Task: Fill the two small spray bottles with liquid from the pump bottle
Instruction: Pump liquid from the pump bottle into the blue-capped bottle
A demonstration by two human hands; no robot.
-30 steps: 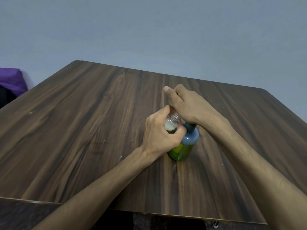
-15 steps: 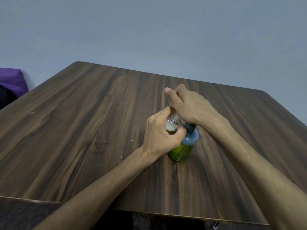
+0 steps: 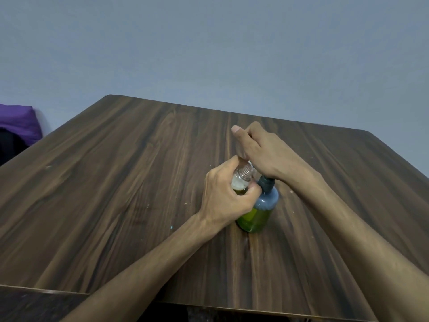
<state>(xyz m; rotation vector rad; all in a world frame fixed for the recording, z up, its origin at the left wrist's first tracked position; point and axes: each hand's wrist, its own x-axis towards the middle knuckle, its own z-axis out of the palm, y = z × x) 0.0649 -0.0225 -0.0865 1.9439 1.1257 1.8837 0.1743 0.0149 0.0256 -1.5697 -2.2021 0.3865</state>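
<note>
A pump bottle [image 3: 260,214] with green liquid and a dark collar stands near the middle of the wooden table [image 3: 116,194]. My right hand [image 3: 267,154] covers its pump head from above, fingers curled over it, thumb sticking out to the left. My left hand [image 3: 225,196] grips a small clear spray bottle [image 3: 242,178], uncapped, with its threaded neck up under the pump's spout. The small bottle holds yellow-green liquid with white foam on top. A second small bottle is not in view.
A purple cloth [image 3: 18,123] lies off the table's far left edge. A plain grey wall stands behind the table. Small pale specks dot the wood left of the bottles.
Both hands and the bottles stay almost where they were; my right hand has shifted only slightly on the pump head.
</note>
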